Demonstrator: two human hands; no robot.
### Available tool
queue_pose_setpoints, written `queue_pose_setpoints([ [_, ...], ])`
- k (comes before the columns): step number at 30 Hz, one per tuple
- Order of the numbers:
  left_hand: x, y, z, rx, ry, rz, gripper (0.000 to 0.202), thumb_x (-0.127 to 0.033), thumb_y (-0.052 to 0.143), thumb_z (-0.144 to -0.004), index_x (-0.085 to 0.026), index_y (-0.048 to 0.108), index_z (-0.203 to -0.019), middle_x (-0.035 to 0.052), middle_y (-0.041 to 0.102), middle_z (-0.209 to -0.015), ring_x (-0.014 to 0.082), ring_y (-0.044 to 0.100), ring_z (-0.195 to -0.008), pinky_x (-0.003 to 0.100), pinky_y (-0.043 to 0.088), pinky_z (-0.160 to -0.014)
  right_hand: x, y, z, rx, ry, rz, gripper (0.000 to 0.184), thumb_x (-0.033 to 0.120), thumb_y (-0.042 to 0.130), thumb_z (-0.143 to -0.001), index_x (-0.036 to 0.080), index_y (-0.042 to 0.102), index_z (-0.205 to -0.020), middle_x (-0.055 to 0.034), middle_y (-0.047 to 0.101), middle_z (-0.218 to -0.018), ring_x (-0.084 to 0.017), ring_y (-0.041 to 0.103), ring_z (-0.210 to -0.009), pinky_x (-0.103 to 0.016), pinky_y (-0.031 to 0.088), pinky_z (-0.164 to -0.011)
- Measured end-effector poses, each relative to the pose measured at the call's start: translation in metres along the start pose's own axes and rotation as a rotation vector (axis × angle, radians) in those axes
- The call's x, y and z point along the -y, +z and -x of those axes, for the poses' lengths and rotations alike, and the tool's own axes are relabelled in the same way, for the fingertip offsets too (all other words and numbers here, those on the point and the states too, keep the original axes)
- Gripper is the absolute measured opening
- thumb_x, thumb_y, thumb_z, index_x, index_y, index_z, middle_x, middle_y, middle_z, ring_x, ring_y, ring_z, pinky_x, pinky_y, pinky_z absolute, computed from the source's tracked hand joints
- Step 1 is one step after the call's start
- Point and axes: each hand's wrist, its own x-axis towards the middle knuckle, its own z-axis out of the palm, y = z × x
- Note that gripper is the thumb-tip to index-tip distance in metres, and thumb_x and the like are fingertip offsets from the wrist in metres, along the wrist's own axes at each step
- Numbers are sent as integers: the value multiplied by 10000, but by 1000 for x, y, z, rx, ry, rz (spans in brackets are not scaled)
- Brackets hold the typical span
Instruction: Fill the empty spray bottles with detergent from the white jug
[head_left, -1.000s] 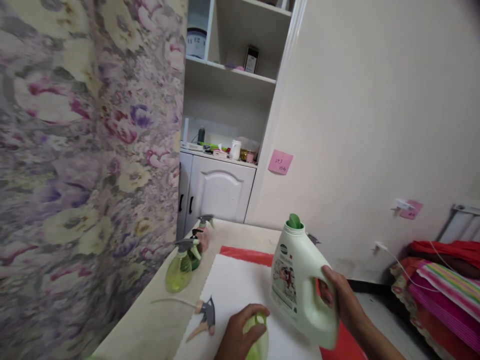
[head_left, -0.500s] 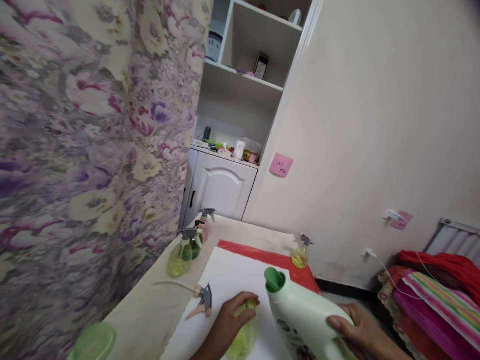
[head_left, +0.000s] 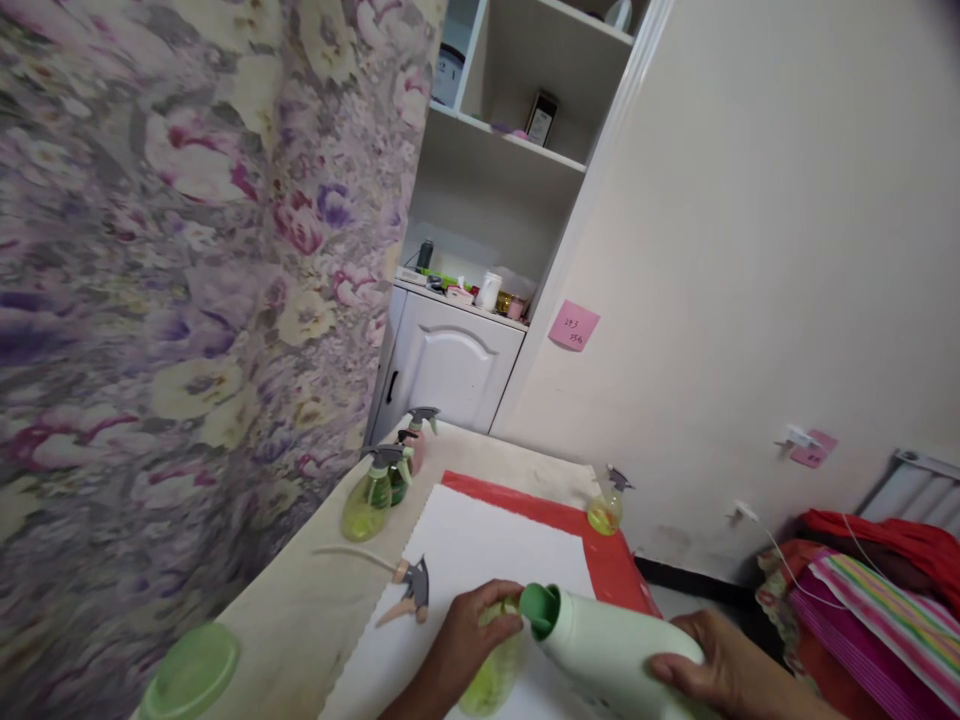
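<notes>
My left hand (head_left: pixel 484 625) is wrapped round the neck of a clear spray bottle (head_left: pixel 491 680) with yellow-green liquid in it, at the bottom middle. My right hand (head_left: pixel 701 665) grips a pale green detergent jug (head_left: pixel 615 640) by its handle. The jug is tipped left, and its dark green spout (head_left: pixel 541 610) is right beside the bottle's mouth, near my left fingertips. Whether liquid is flowing cannot be seen. A detached trigger sprayer head (head_left: pixel 409 590) with a long tube lies left of my left hand. The jug's lower end is out of frame.
Several spray bottles (head_left: pixel 369 500) stand at the table's left edge; another spray bottle (head_left: pixel 606 508) stands on the red sheet (head_left: pixel 611 570). White paper (head_left: pixel 495 540) covers the middle. A green cap (head_left: pixel 191 670) sits at lower left. A floral curtain (head_left: pixel 202 300) hangs along the left.
The jug has tipped further over, and its spout has moved down and left to the bottle's mouth. My left hand still holds the bottle. The view has shifted slightly.
</notes>
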Motion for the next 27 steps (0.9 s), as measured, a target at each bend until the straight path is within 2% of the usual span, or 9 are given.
queue_pose_setpoints([
  [3, -1, 0, 0, 5, -1, 5, 239, -208, 649, -696, -189, 732, -919, 39, 762, -930, 246, 654, -936, 307, 459, -864, -4, 0, -2, -35, 8, 45, 411, 568, 597, -744, 174, 514, -657, 21, 457, -565, -84, 421, -487, -197, 224, -381],
  [6, 0, 0, 0, 5, -6, 5, 223, -210, 651, -699, -184, 733, -904, 38, 762, -907, 245, 653, -916, 310, 461, -850, -5, 0, -3, -56, 11, 57, 394, 547, 585, -768, 168, 547, -668, 9, 496, -564, -94, 447, -489, -197, 229, -376],
  [12, 0, 1, 2, 6, -33, 41, 232, -188, 667, -683, -184, 741, -903, 28, 766, -901, 246, 656, -913, 312, 464, -842, 8, -2, -1, -70, 61, 159, 344, 495, 592, -769, 157, 620, -717, -15, 570, -595, -101, 475, -469, -195, 257, -363],
  [17, -1, 0, 2, -5, -34, 34, 223, -171, 658, -693, -190, 747, -897, 26, 773, -920, 241, 661, -923, 307, 465, -850, 14, -6, -1, -77, 56, 217, 350, 510, 605, -751, 168, 598, -680, -8, 551, -608, -100, 468, -484, -187, 276, -366],
  [27, 0, -1, 2, -16, -24, 3, 222, -197, 666, -700, -191, 751, -904, 37, 780, -936, 246, 671, -935, 301, 476, -865, 28, -11, -1, -77, 92, 300, 356, 516, 599, -754, 165, 628, -708, -45, 613, -630, -109, 497, -427, -203, 286, -348],
])
